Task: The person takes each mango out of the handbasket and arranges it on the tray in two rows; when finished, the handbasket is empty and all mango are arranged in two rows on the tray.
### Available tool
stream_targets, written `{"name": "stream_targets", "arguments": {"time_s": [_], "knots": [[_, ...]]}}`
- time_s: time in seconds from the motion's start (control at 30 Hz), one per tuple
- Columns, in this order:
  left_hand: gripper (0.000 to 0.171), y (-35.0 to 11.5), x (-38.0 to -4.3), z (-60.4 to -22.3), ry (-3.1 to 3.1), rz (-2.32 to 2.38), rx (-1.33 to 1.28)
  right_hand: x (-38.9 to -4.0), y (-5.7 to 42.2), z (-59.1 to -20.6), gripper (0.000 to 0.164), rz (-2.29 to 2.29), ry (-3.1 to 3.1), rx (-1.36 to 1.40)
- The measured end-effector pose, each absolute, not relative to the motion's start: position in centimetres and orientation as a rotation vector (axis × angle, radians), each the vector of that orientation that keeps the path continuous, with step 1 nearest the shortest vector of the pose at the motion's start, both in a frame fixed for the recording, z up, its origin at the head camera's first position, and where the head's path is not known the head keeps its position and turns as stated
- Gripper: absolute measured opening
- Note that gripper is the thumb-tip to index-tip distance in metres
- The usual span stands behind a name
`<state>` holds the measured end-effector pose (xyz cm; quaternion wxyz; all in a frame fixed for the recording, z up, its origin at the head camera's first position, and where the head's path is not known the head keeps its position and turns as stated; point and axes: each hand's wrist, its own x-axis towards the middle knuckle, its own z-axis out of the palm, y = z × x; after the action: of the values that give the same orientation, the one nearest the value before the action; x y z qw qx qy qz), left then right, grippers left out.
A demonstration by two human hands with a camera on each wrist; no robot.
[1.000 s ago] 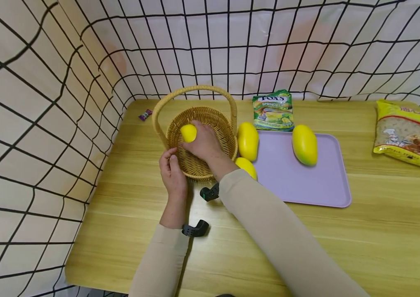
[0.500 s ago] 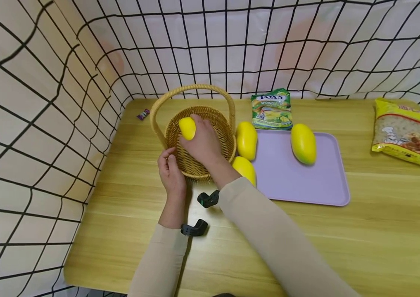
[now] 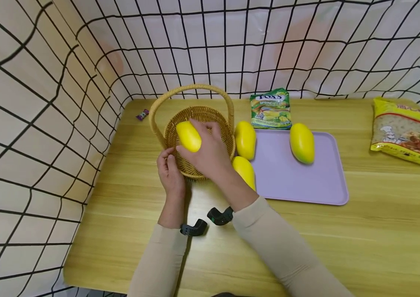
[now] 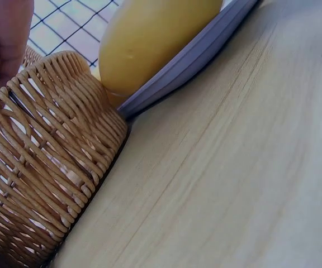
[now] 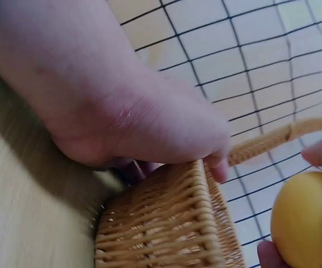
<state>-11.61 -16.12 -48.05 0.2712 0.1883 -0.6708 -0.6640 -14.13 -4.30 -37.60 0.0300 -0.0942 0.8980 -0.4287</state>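
Note:
In the head view, my right hand holds a yellow mango between thumb and fingers, over the mouth of a round wicker basket with a tall hooped handle. The right wrist view shows this mango just beyond the basket's rim. My left hand grips the basket's near left edge, a fingertip bent over the rim in the right wrist view. Against the basket's right side lie two more mangoes, one farther back and one nearer, the latter partly behind my right arm.
A lilac tray right of the basket bears another mango. Behind it lies a green candy bag. A yellow food packet lies far right, a small purple wrapped sweet back left. Black grid netting borders the wooden table.
My right hand has drawn back toward me and risen with the mango, more of which shows now. My left hand stays at the basket's edge.

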Motion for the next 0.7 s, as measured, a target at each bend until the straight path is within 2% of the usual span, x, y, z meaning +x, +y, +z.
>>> {"name": "stream_targets", "arguments": {"time_s": [0.23, 0.7], "knots": [[0.026, -15.9, -11.7, -47.9, -1.791, -1.835, 0.520, -12.2, -1.8, -37.3, 0.083, -1.390, 2.676, -0.363], [0.033, -16.0, -11.6, -48.0, -1.808, -1.820, 0.510, -9.7, 2.0, -37.8, 0.070, -1.496, 2.663, -0.481]]}}
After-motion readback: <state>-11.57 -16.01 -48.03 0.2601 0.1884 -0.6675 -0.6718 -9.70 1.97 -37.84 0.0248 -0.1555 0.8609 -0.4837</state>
